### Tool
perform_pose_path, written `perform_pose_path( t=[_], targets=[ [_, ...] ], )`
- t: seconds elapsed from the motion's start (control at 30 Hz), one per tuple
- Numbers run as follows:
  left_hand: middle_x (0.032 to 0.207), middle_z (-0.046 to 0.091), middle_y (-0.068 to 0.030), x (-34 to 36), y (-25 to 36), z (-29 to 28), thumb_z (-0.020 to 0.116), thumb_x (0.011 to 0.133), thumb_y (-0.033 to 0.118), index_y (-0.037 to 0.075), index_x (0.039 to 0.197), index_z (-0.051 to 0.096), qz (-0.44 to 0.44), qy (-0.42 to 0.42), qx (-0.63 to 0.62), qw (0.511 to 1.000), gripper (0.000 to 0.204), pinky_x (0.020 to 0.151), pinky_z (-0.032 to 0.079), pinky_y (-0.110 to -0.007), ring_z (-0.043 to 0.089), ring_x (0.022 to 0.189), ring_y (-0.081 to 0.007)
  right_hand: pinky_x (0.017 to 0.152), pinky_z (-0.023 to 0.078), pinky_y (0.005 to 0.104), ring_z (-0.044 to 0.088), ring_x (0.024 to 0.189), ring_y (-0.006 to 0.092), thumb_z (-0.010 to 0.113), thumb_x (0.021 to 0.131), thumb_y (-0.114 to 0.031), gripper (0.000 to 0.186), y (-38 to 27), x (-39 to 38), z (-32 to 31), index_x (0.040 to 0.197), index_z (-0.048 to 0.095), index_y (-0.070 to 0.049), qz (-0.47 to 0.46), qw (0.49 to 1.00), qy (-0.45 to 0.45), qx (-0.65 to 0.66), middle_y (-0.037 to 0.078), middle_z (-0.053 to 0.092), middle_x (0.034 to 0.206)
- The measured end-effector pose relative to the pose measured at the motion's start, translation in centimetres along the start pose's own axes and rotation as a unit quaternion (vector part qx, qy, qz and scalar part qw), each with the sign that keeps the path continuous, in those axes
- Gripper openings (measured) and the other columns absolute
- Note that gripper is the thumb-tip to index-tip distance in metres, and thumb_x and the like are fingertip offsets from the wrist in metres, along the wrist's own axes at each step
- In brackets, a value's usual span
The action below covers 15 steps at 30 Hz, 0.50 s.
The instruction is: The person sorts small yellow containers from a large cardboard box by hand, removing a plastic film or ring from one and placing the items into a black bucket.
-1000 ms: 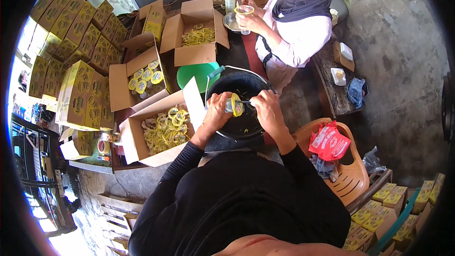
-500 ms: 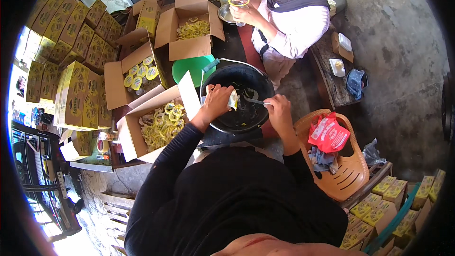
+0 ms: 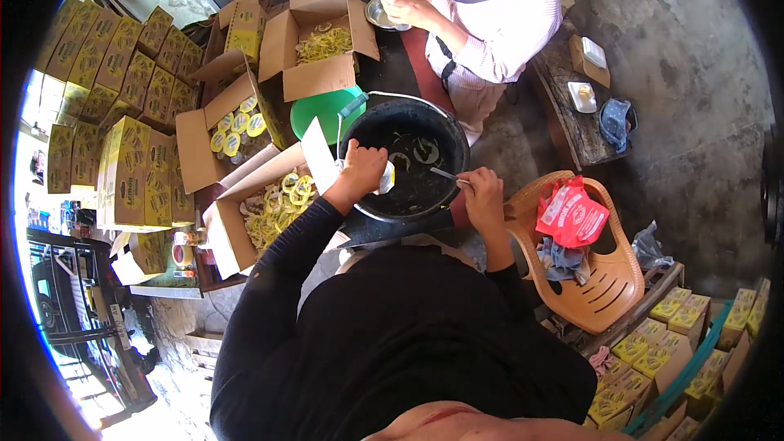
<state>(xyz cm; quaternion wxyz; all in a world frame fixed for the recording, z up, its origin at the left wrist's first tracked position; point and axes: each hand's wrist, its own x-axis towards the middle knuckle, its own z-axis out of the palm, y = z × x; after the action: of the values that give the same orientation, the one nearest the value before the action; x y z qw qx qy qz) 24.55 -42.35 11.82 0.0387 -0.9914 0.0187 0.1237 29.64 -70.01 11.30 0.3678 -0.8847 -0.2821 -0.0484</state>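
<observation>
In my left hand (image 3: 359, 171) is a small plastic cup (image 3: 386, 179), gripped over the left side of a black bucket (image 3: 426, 120). My fingers cover most of the cup. At the bucket's right rim, my right hand (image 3: 483, 196) is closed around a thin metal knife (image 3: 446, 174), its blade pointing left over the opening. Pale and yellow scraps lie at the bottom of the bucket. Left of my forearm, a cardboard box (image 3: 231, 237) holds a heap of yellow cup rims (image 3: 286, 200).
A green basin (image 3: 314, 110) touches the bucket's far left side. Farther back stand a box of lidded cups (image 3: 196, 143) and a box of yellow strips (image 3: 294, 82). Across the table a co-worker (image 3: 482, 24) holds a clear cup. An orange chair (image 3: 600, 310) bears a red bag (image 3: 573, 212).
The knife has drawn back to the right, away from the cup. My left hand has shifted slightly left and turned the cup. The co-worker's hands still hold the clear cup.
</observation>
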Motion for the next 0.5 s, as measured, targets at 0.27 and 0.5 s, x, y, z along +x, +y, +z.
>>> perform_pose_path(
  t=[0.27, 0.5],
  targets=[
    [0.093, 0.071, -0.0051, -1.3, -0.5, -0.4, 0.087, 0.06, 0.033, 0.017, 0.095, 0.074, -0.001, -0.057, 0.037, 0.998, 0.041, 0.101, 0.038, -0.053, 0.07, 0.092, -0.0269, 0.083, 0.042, 0.0449, 0.058, 0.095, 0.0311, 0.069, 0.084, -0.013, 0.017, 0.6, 0.2, 0.5, 0.099, 0.071, -0.008, -0.002, 1.0, -0.018, -0.01, 0.009, 0.064, 0.093],
    [0.103, 0.069, -0.006, -2.8, -0.8, -0.7, 0.084, 0.066, 0.033, 0.022, 0.105, 0.074, -0.007, -0.061, 0.062, 0.996, 0.042, 0.1, 0.04, -0.051, 0.066, 0.103, -0.0265, 0.083, 0.042, 0.0455, 0.058, 0.095, 0.032, 0.069, 0.084, -0.013, 0.016, 0.2, 0.3, 0.2, 0.099, 0.07, -0.008, 0.002, 0.999, -0.037, -0.013, 0.01, 0.064, 0.093]
  ],
)
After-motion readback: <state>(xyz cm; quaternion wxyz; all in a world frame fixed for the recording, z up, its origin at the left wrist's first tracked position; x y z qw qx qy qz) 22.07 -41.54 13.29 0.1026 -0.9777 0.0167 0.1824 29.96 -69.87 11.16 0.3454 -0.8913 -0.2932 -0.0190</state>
